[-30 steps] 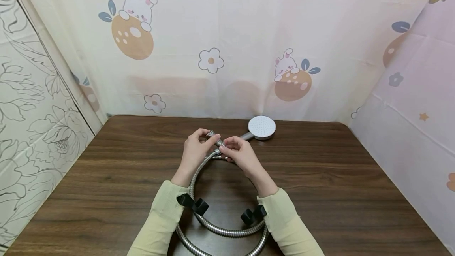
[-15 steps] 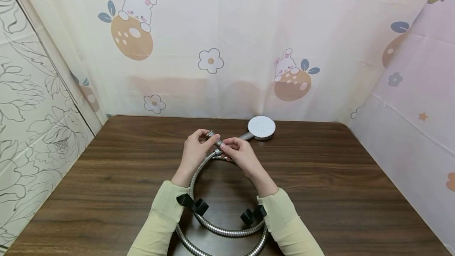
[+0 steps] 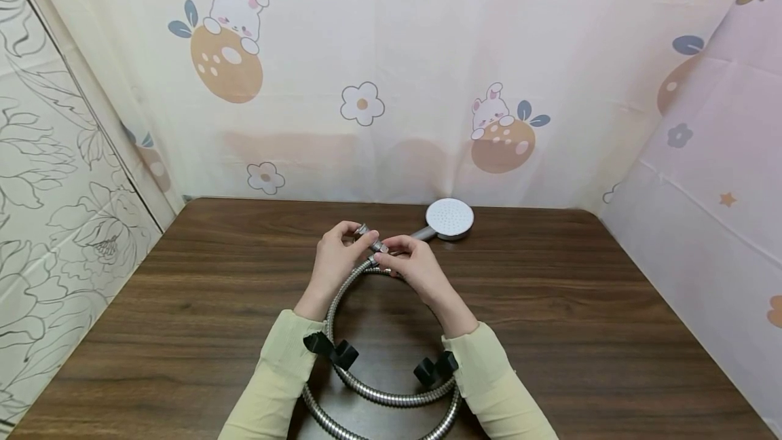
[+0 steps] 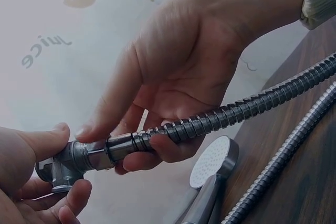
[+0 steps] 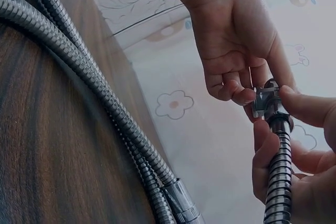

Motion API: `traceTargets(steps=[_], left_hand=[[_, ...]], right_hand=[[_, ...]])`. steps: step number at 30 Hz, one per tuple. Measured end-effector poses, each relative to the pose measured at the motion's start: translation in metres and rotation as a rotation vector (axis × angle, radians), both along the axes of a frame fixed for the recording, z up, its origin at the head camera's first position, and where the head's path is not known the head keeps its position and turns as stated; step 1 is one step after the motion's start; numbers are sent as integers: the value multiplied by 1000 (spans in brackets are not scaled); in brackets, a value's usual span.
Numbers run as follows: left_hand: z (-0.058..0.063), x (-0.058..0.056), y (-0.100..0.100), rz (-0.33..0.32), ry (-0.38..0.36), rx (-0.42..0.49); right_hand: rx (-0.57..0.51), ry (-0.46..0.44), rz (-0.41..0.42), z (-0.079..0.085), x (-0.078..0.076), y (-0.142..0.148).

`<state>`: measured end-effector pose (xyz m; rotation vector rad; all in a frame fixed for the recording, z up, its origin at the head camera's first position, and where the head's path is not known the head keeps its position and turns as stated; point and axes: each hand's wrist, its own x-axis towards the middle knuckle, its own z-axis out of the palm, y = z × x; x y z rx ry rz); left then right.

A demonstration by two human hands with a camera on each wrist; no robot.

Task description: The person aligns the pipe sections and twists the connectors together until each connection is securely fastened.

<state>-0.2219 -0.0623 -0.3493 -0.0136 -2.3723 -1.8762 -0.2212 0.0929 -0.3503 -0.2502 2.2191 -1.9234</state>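
My left hand pinches a chrome angled fitting with side outlets, above the table. My right hand holds the end of a ribbed metal shower hose, its thumb at the nut that meets the fitting. In the left wrist view the fitting and nut sit end to end; how far they are threaded I cannot tell. The hose loops down onto the table beneath both forearms. Behind my hands lies a hand shower with a white face and grey handle, its handle end partly hidden by my right hand.
A brown wood-grain table lies beneath everything. A printed curtain hangs at its back edge, with more patterned cloth on both sides. Another hose end with a smooth metal sleeve runs close to the shower handle.
The right thumb and fingertips shift a little at the hose nut, up and then back down. The left hand, fitting and hand shower stay in place.
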Motion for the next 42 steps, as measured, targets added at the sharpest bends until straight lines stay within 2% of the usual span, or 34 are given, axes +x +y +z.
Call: traceTargets(steps=[8,15,22,33,42], left_hand=[[1,1,0,-9,-1,1],[2,1,1,-29,3,12],[1,0,0,-31,8,-14],[4,1,-1,-15,12,6],[5,1,-7,-24,-14,22]], right_hand=[[-9,-11,-30,-2,-1,0],[-11,15,-35,-2,0,-1],[-5,0,-3,-1,0,-2],[-1,-13,21,1,0,0],[37,9,74,-10,0,3]])
